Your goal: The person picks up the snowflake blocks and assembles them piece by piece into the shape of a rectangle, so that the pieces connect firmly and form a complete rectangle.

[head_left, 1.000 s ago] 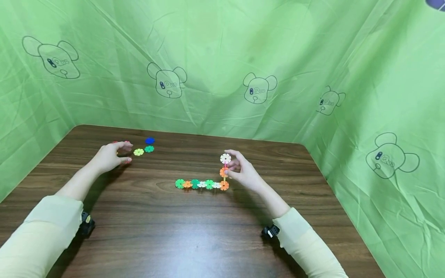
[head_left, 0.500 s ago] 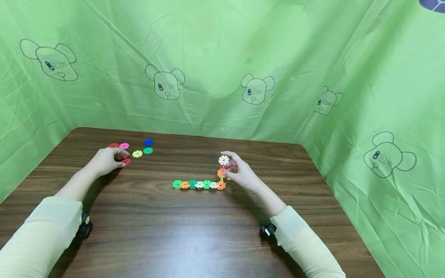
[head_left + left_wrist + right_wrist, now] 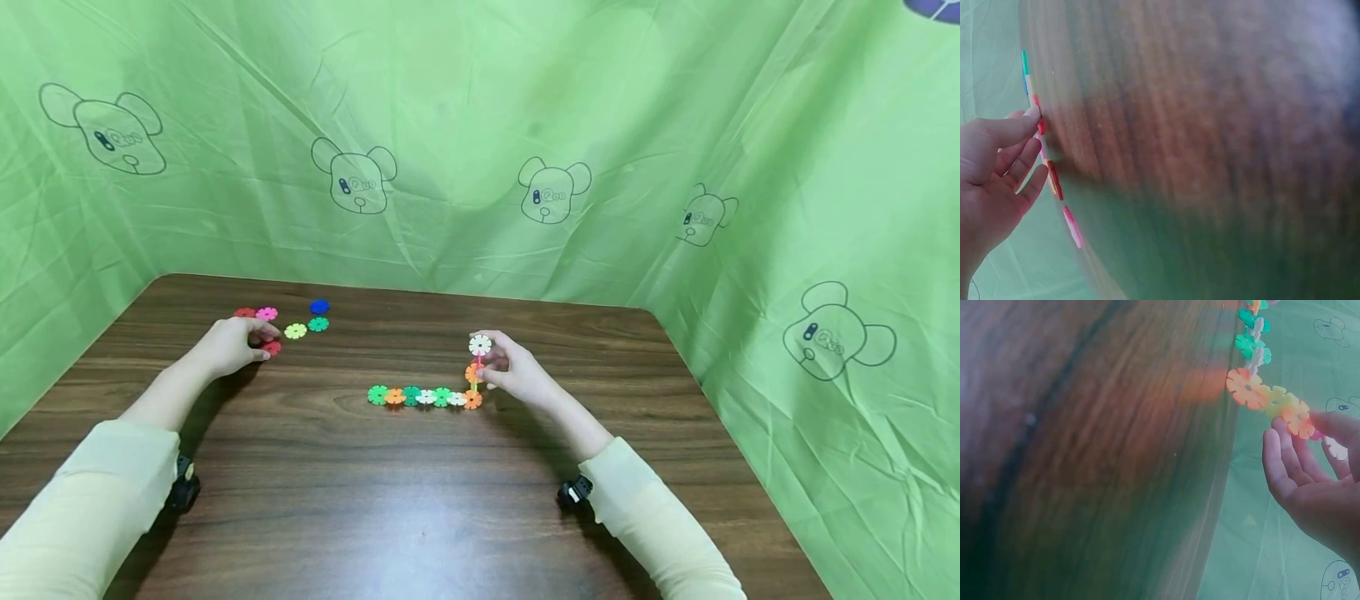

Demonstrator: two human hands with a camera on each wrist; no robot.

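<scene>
My left hand (image 3: 228,346) is at the far left of the table, thumb and fingertips pinching a red flower-shaped disc (image 3: 272,347) that lies on the wood. In the left wrist view the thumb partly covers this red disc (image 3: 1040,127). My right hand (image 3: 517,371) grips the raised end of a chain of interlocking flower discs (image 3: 442,397). In the right wrist view, the thumb and fingers are at an orange disc (image 3: 1298,419) of that end. A white disc (image 3: 480,344) tops it, joined by a pink one. The chain's green, orange and white part runs left in a row.
Loose discs lie near the left hand: red (image 3: 244,312), pink (image 3: 266,313), yellow-green (image 3: 296,331), green (image 3: 318,324) and blue (image 3: 319,307). The brown wooden table (image 3: 420,500) is bordered by a green curtain (image 3: 450,108) with bear-head drawings.
My left hand has lowered and closed its fingers on the red disc. The right hand still grips the chain's raised end, and the chain has shifted slightly left in view.
</scene>
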